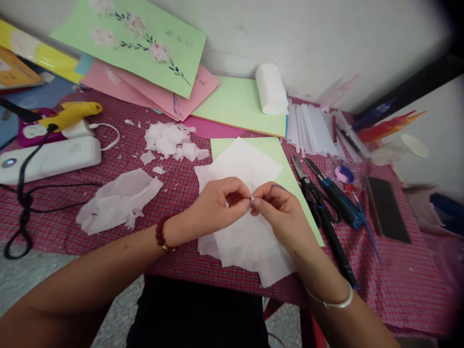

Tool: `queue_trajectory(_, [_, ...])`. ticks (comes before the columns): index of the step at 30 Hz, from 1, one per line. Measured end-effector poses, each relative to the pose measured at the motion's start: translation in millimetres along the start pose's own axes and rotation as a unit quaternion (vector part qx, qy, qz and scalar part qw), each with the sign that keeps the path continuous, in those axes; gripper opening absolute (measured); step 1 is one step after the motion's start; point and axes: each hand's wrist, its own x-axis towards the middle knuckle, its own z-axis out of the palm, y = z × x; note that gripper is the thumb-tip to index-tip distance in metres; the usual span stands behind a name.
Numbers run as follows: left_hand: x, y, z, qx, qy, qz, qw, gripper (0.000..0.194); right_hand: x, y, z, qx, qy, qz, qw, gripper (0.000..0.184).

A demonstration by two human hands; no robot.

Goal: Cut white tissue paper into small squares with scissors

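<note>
White plastic forms the elongated device (54,155) at far left, its smooth, rounded casing resting on a red checked tablecloth (181,266). Behind it lies a yellow glue gun (74,115); a black cable (25,198) loops in front. Next to the right, one crumpled, translucent tissue piece (116,200) with ragged edges lies flat. Above it sits a loose heap of torn white scraps (168,139), below a green card (83,21) bearing raised pale-pink flowers.

At centre, the left hand (224,203) pinches thumb against fingertips on a small white scrap (253,198), mostly hidden by the fingers. The right hand (282,208) pinches the same scrap from the opposite side. Directly beneath both hands, thin overlapping white sheets (246,159) cover most of a green sheet (290,171).

Right of these, black-handled scissors (307,183) and a blue-handled tool (335,198) crowd the area near the right forearm. Farther right lies a flat, dark rectangular block (387,208).
</note>
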Motion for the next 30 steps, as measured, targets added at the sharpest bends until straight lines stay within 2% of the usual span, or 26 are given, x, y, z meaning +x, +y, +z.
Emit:
queue_trajectory(3, [-0.1, 3.5, -0.5, 0.015, -0.009, 0.006, 1.000, 0.012, 0.6, -1.5, 0.2, -0.023, 0.000, 0.004, 1.000, 0.006])
queue_trajectory(10, [0.9, 4.6, -4.4, -0.069, -0.046, -0.104, 0.991, 0.012, 0.0, -4.8, -0.6, -0.069, -0.006, -0.001, 0.998, 0.006])
queue_trajectory(15, [1.7, -0.6, -3.3, -0.070, -0.044, -0.119, 0.989, 0.008, -0.7, -5.0, -1.0, -0.107, -0.023, -0.010, 0.994, 0.008])
queue_trajectory(24, [3.4, 2.0, -6.6, -0.182, -0.091, -0.182, 0.962, 0.008, 0.0, -3.1, -3.5, -0.050, -0.045, 0.008, 0.998, 0.008])
queue_trajectory(30, [3.5, 2.8, -7.8, -0.171, -0.085, -0.181, 0.965, 0.010, -0.8, -4.6, -1.8, -0.033, -0.073, 0.019, 0.997, 0.007])
